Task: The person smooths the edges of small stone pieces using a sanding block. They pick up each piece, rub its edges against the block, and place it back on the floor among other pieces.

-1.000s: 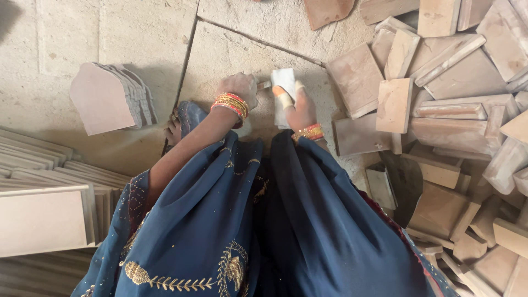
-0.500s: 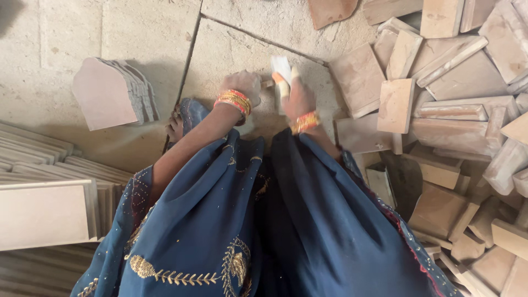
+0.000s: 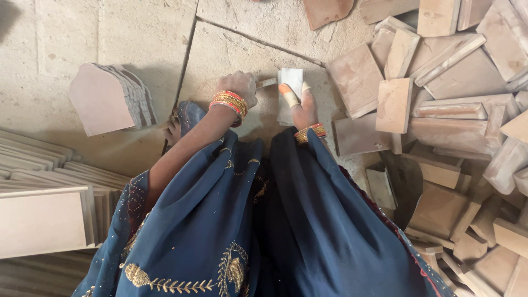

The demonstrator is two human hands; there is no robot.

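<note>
My right hand (image 3: 300, 102), its thumb wrapped in tape, grips a small pale rectangular block (image 3: 290, 81) held upright over the stone floor. My left hand (image 3: 239, 88), with red and gold bangles at the wrist, is closed around a thin flat piece of stone (image 3: 266, 83) that pokes out toward the block. Both hands rest close together on a large sandstone slab (image 3: 231, 55). Dark blue embroidered cloth covers my arms and lap.
A big heap of loose reddish-tan stone tiles (image 3: 440, 104) lies on the right. A leaning stack of pointed tiles (image 3: 107, 99) stands to the left. Long flat slabs (image 3: 44, 220) are stacked at lower left.
The right hand with the pale block has shifted slightly up and then back, turning the block. The left hand stayed nearly in place on the slab.
</note>
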